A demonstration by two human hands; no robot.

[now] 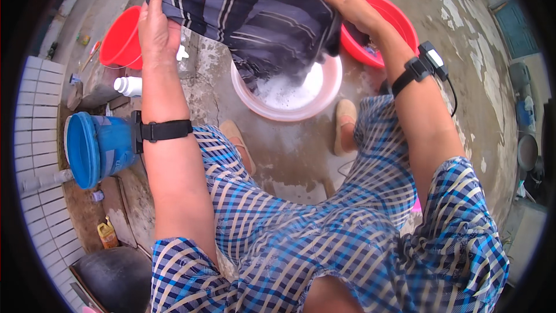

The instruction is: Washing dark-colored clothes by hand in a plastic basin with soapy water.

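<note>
The striped cloth [255, 20], dark grey with pale bands, is held up between two grips. Its left end is pinched by the left hand [157, 32]; the exact finger contact is partly hidden. Its upper right corner is pinched between thumb and fingers of the right hand [353, 8], with some fingertips covered by fabric. The cloth is stretched along its upper edge; the lower part is hung below and between the grips, over the pale pink basin [289, 117]. White suds [284, 95] are contained there; whether they are touched by the cloth cannot be told.

Just right of the right grip, the red basin [405, 17] is partly covered by the forearm; dark contents are seen inside. Left of the left grip, the red bucket [120, 40] is seen tilted. Below that grip, beside the wrist, the white bottle [128, 87] is seen lying. Farther below, the blue bucket [83, 150] is placed beside the forearm.
</note>
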